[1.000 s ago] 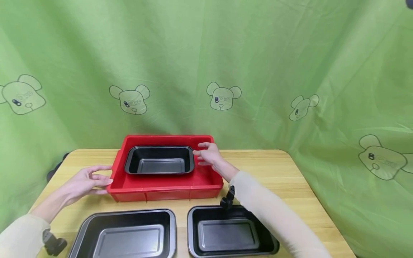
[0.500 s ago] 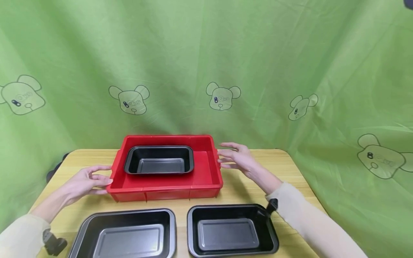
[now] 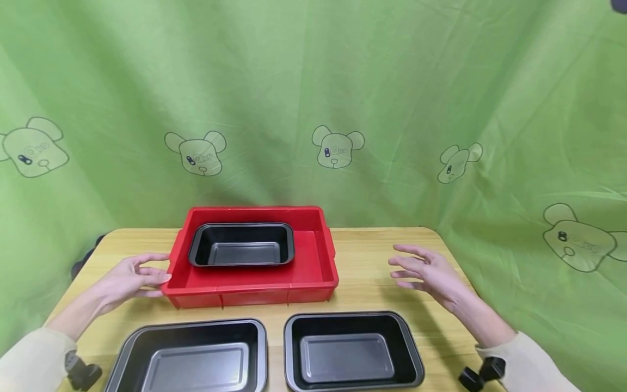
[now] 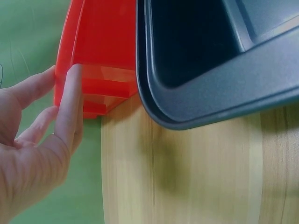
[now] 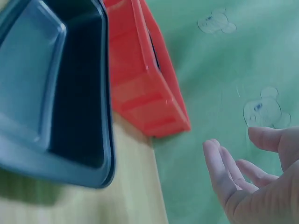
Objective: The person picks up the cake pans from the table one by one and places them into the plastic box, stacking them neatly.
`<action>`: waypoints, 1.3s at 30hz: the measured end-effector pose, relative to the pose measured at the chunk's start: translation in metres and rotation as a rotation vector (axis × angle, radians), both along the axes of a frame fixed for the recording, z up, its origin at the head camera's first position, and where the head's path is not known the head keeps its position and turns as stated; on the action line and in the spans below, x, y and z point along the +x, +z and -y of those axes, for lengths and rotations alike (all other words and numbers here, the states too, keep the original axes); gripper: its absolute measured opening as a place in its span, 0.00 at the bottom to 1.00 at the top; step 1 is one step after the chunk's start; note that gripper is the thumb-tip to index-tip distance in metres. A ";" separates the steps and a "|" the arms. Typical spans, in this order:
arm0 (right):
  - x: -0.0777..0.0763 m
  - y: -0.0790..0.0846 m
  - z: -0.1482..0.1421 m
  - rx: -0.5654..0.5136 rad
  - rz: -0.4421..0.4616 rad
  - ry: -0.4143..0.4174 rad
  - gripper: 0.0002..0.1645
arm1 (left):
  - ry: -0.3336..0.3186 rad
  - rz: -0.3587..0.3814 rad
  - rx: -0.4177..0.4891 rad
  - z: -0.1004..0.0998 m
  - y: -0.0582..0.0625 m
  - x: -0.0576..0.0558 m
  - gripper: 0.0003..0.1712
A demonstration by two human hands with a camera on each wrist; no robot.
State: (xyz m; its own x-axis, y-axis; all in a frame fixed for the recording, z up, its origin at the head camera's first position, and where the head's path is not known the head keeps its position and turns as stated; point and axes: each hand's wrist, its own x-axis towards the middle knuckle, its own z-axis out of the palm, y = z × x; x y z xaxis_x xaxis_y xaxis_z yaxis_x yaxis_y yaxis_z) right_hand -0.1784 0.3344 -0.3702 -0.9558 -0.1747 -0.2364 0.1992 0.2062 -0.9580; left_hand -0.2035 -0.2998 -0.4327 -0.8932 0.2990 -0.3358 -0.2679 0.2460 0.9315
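Observation:
A red plastic tray (image 3: pixel 313 261) stands at the back of the wooden table, with a small black loaf pan (image 3: pixel 245 252) inside it toward its left. My left hand (image 3: pixel 132 276) touches the tray's left side near the front corner. In the left wrist view its fairly straight fingers (image 4: pixel 68 109) rest against the red wall. Over the table to the right of the tray, my right hand (image 3: pixel 431 275) hangs in the air, fingers spread and loosely bent. The right wrist view also shows nothing in that hand (image 5: pixel 261 182).
Two larger dark baking pans sit in front of the tray: the left pan (image 3: pixel 196 362), cut off by the lower frame edge, and the right pan (image 3: pixel 348 354). A green curtain (image 3: pixel 392 98) with printed mouse heads hangs behind and beside the table (image 3: pixel 372 283).
My right hand has pulled out from beside the small loaf pan, passed the tray's right wall and moved right, away from the tray. My left hand stays at the tray's left side.

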 end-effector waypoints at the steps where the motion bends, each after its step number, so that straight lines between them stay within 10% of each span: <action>1: 0.004 -0.002 -0.006 0.006 0.003 -0.004 0.38 | 0.000 0.000 0.001 0.000 0.000 0.000 0.49; 18: 0.055 -0.052 -0.071 0.057 0.079 0.048 0.28 | 0.000 -0.003 -0.007 -0.001 0.002 0.001 0.48; 39: 0.081 -0.088 -0.056 0.009 0.186 0.040 0.30 | -0.006 0.001 0.005 -0.001 0.002 0.002 0.48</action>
